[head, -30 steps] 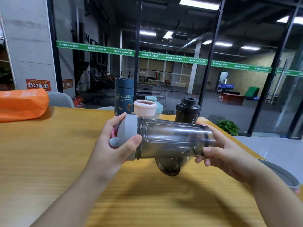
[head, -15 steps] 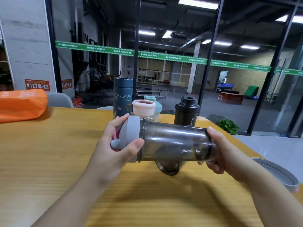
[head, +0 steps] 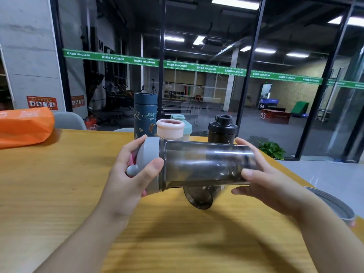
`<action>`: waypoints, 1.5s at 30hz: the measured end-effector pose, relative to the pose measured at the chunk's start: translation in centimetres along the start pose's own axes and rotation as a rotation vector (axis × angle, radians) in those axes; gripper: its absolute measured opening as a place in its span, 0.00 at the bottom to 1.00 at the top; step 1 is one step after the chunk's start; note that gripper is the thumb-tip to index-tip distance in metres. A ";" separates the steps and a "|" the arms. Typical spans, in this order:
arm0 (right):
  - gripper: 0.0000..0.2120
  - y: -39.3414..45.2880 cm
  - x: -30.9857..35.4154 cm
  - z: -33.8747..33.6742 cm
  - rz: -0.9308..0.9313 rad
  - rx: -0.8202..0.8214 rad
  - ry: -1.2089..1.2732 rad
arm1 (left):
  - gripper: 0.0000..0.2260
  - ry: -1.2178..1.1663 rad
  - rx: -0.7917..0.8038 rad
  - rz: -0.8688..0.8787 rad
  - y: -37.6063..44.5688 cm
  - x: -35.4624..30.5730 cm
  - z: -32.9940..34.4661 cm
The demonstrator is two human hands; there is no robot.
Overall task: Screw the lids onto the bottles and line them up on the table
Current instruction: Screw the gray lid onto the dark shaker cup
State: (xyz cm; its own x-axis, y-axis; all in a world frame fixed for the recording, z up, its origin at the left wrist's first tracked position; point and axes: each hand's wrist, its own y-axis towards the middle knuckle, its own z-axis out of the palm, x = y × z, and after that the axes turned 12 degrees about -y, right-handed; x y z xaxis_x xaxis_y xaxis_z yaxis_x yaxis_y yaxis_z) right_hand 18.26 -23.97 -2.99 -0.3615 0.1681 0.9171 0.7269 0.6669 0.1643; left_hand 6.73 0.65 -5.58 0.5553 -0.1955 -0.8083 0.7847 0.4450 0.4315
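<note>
Your left hand (head: 126,180) wraps its grip round the grey lid (head: 150,164) of the smoky bottle (head: 204,164) (held sideways above the worktop (head: 59,184)); your right hand (head: 271,180) clasps its base.

Place: a gym's seating area, indoors.
Evidence: a glass partition (head: 206,95) carried a green "MAXIMUM" banner (head: 204,68); beyond it stood numbered boxes (head: 275,115) under ceiling strip lights (head: 234,2).
Furniture: a wooden table (head: 59,194) stood by the glass.
</note>
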 end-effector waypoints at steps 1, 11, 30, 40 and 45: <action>0.40 -0.2 0.0 -0.1 -0.025 0.010 0.020 | 0.27 -0.014 -0.011 0.001 0.0 -0.1 0.0; 0.42 -0.1 -0.1 -0.5 -0.086 0.001 0.044 | 0.26 -0.009 -0.007 0.007 0.1 -0.4 0.1; 0.36 0.8 -0.7 0.3 0.105 0.013 -0.136 | 0.31 0.101 0.109 0.105 -0.5 -0.6 0.5; 0.41 0.2 -0.6 -0.3 -0.097 0.003 -0.025 | 0.27 -0.023 -0.034 0.008 0.1 -0.2 -0.1; 0.41 0.1 -0.3 -0.2 -0.150 -0.009 -0.003 | 0.27 -0.054 -0.048 -0.023 0.2 -0.3 -0.3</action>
State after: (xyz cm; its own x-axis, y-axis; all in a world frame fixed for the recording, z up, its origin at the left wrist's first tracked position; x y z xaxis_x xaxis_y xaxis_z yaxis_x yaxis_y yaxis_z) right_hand 18.57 -24.12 -3.19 -0.4681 0.0689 0.8810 0.6696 0.6782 0.3028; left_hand 6.67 1.05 -5.36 0.5521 -0.2531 -0.7944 0.7842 0.4811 0.3918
